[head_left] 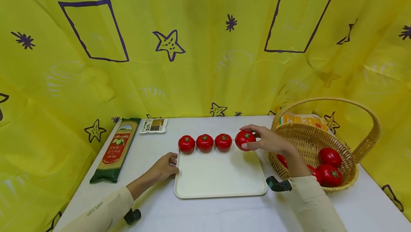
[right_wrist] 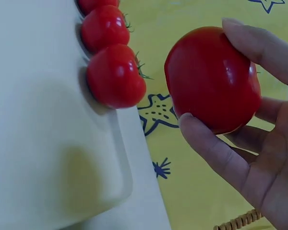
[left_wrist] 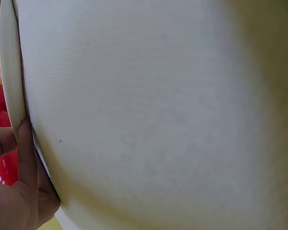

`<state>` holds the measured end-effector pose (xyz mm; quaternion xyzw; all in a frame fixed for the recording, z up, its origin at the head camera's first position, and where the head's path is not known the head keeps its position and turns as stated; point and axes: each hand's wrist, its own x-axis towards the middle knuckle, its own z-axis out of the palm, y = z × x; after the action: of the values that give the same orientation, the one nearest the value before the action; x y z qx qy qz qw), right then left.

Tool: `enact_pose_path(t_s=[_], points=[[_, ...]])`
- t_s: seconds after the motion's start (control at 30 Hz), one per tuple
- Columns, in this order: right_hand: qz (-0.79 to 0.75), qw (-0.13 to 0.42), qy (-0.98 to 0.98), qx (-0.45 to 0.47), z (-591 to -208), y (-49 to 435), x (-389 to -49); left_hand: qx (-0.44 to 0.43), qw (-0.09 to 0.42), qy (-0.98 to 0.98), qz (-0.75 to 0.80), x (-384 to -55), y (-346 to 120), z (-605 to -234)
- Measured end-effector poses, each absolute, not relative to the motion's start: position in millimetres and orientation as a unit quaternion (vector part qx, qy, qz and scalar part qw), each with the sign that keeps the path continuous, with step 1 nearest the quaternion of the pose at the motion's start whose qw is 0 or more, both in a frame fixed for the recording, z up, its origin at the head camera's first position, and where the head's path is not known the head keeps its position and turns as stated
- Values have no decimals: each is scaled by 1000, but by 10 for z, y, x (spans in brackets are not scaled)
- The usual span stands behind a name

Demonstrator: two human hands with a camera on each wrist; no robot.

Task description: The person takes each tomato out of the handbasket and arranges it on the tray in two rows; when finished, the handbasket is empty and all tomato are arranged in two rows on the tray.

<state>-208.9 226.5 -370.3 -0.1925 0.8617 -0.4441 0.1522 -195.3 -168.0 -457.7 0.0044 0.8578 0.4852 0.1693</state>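
Note:
My right hand (head_left: 268, 140) grips a red tomato (head_left: 245, 140) above the far right corner of a cream tray (head_left: 221, 175). In the right wrist view, thumb and fingers curl round that tomato (right_wrist: 213, 79), apart from the row. Three more tomatoes stand in a line along the tray's far edge: one at the left corner (head_left: 186, 144), one beside it (head_left: 204, 143), and a third (head_left: 223, 142) nearest the held one. My left hand (head_left: 165, 168) pinches the tray's left rim; the left wrist view shows thumb and fingers on either side of the rim (left_wrist: 12, 72).
A wicker basket (head_left: 348, 171) with a tall handle stands at the right, several tomatoes (head_left: 330, 157) inside. An orange packet (head_left: 303, 118) is behind it. At the left lie a green and red pasta bag (head_left: 117, 150) and a small white packet (head_left: 154, 125). A yellow patterned curtain (head_left: 199, 82) hangs behind the table.

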Motion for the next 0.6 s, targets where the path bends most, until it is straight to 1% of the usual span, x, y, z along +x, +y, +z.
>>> enact_pose_path(t_s=[0.37, 0.6], points=[[-441, 143, 872, -159, -3810, 2211, -2205, 8, 169, 856, 489, -1957, -1670, -4580], [-459, 146, 870, -108, -3865, 2170, -2280, 9, 174, 850, 497, -1945, -1671, -4569]])
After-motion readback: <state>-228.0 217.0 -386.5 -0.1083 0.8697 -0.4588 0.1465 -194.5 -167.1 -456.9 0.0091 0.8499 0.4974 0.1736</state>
